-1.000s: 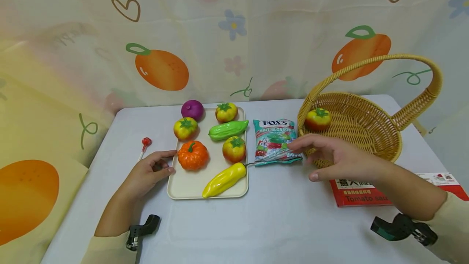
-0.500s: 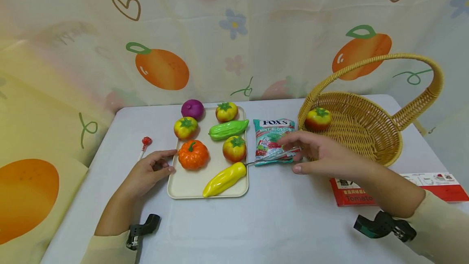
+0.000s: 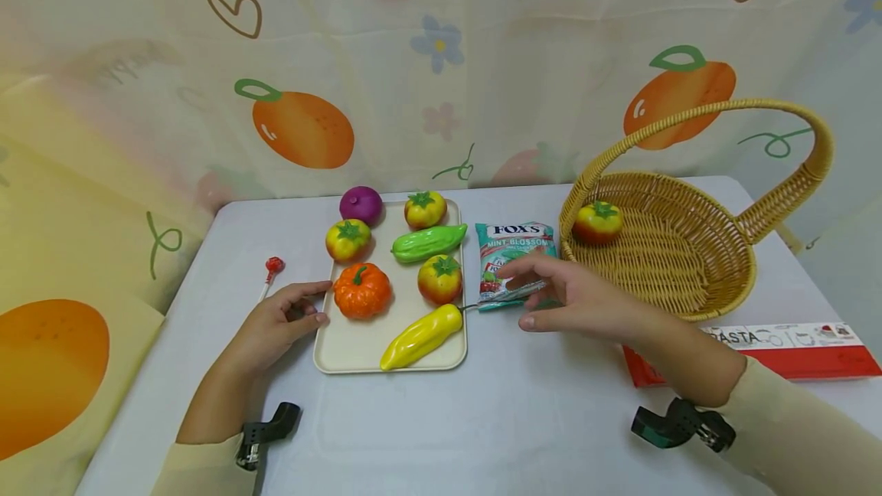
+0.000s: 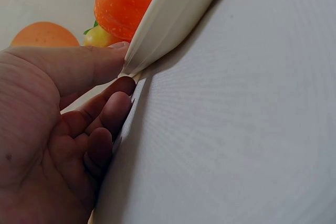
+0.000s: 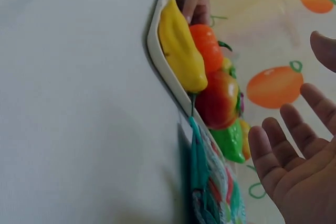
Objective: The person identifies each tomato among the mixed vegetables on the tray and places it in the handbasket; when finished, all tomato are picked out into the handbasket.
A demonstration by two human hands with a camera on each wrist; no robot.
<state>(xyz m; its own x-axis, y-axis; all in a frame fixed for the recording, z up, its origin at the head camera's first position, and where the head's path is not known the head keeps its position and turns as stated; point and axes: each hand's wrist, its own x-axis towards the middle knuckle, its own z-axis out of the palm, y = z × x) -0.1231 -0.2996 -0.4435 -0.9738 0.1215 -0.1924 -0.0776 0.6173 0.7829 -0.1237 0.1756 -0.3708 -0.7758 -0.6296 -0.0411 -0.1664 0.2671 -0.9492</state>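
Observation:
My left hand [image 3: 285,324] holds the left rim of a cream tray [image 3: 344,358], thumb and bent fingers at its edge in the left wrist view. On the tray lie an orange pumpkin [image 3: 362,292], a yellow pepper [image 3: 422,337], a green bumpy vegetable [image 3: 429,243], a purple onion-like piece [image 3: 361,206] and red-yellow tomatoes [image 3: 440,279]. Nothing is in my right hand [image 3: 561,293]; it hovers, fingers spread, over the lower right of a teal Fox's candy bag [image 3: 510,239], covering part of it. Whether it touches the bag I cannot tell.
A wicker basket [image 3: 689,282] with a tall handle stands at the right, one tomato [image 3: 598,223] inside. In front of it lies a red pasta box [image 3: 806,362], partly behind my right forearm. A red lollipop [image 3: 274,265] lies left of the tray. A printed cloth [image 3: 386,37] hangs behind.
My right hand has moved left, from beside the basket to over the candy bag, uncovering more of the basket. The left hand and the tray have stayed in place.

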